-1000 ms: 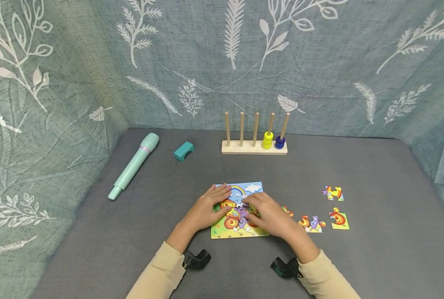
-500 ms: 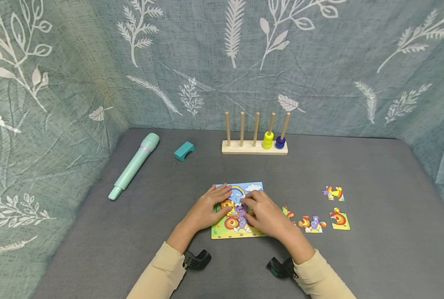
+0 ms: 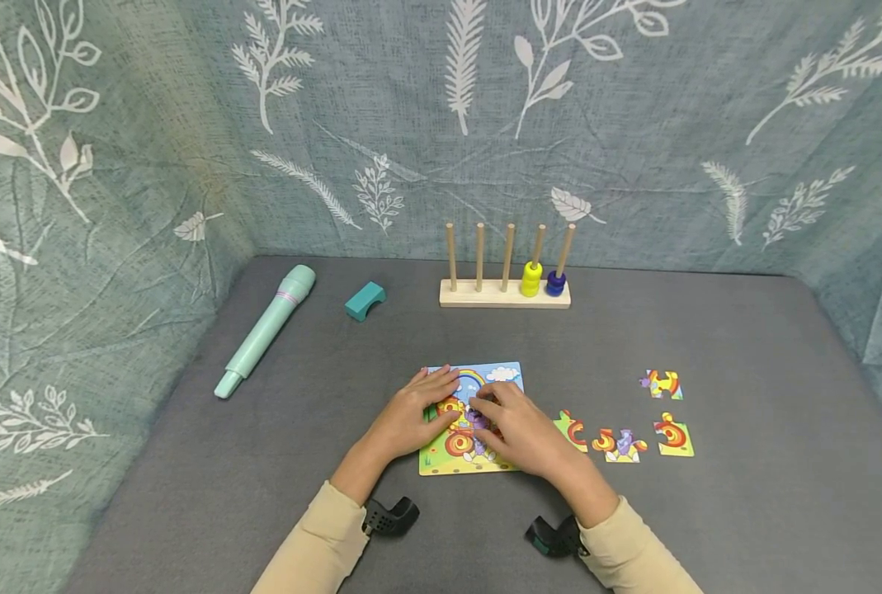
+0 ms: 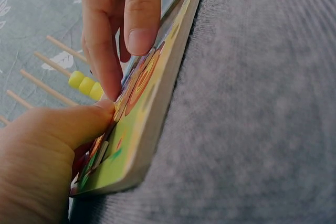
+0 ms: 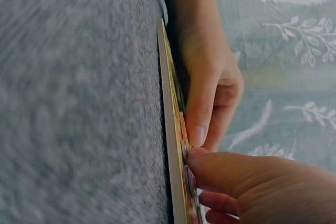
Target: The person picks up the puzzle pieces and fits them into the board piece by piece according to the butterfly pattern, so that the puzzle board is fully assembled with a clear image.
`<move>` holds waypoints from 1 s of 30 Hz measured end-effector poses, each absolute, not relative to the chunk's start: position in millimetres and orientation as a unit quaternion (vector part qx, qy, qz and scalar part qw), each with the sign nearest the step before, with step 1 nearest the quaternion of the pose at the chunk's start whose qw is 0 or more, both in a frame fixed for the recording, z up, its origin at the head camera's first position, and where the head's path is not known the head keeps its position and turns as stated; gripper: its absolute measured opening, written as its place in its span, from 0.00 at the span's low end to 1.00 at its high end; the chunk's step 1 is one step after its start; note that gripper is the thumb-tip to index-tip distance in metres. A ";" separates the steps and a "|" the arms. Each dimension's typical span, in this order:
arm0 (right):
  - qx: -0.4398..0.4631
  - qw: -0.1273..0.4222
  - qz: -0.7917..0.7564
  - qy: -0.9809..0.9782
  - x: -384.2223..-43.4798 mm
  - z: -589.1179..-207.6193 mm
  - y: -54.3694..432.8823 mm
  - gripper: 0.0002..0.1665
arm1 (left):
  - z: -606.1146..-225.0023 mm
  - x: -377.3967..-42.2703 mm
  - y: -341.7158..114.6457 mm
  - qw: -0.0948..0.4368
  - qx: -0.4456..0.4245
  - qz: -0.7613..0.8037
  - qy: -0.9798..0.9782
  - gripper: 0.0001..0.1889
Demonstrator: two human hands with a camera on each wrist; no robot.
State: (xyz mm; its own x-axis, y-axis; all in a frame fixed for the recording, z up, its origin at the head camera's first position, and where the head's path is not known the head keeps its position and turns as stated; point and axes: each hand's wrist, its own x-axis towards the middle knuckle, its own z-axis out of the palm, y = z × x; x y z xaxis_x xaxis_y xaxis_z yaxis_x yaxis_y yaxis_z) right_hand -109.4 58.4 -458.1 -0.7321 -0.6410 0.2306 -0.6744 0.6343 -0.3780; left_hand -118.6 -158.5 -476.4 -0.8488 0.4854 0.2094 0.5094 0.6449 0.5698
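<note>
A picture puzzle in a board [image 3: 436, 460], with a rainbow and a purple cartoon figure, lies flat on the dark table. My left hand [image 3: 414, 412] rests across its left side, fingers extended, thumb on the pieces. Over the middle, my right hand [image 3: 521, 431] bends thumb and forefinger around a puzzle piece of the purple figure, which the hand largely covers. In the right wrist view, the right thumb [image 5: 220, 169] meets the pieces right beside the left thumb [image 5: 202, 114]. Loose puzzle pieces lie right of the board: one green and red [image 3: 573, 431], one with purple [image 3: 624, 446].
More loose pieces lie farther right, one yellow and purple [image 3: 665, 384] and one with a spiral [image 3: 675, 437]. Behind the board stands a wooden peg rack [image 3: 485, 298] with yellow and blue rings. A teal arch block [image 3: 366, 299] and a mint-green tube [image 3: 262, 334] lie left.
My right hand has shifted slightly left over the puzzle, covering more of the purple figure and uncovering more of the green and red loose piece. My left hand stays put.
</note>
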 end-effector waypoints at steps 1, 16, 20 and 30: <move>0.366 0.039 0.223 -0.903 -109.1 -458.3 58.1 0.23 | -476.3 -118.8 -158.4 0.020 -0.275 -0.319 -0.907 0.26; 0.374 0.038 0.228 -0.898 -110.0 -460.1 58.2 0.23 | -469.5 -117.0 -145.0 0.050 -0.317 -0.280 -0.905 0.28; 0.374 0.029 0.240 -0.895 -110.3 -460.1 58.4 0.25 | -470.9 -118.7 -138.8 0.034 -0.320 -0.265 -0.909 0.27; 0.332 -0.031 0.275 -0.902 -117.0 -445.3 79.1 0.29 | -474.1 -122.9 -135.3 0.026 -0.321 -0.267 -0.908 0.28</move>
State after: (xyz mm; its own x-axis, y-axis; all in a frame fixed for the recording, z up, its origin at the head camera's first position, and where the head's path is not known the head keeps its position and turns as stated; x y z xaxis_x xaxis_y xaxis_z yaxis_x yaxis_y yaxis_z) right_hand -117.0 79.1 -445.3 -0.7777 -0.6157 0.1268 -0.5818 0.6284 -0.5163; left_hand -122.9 -135.3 -474.1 -0.7924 0.5693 0.2188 0.5972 0.6513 0.4681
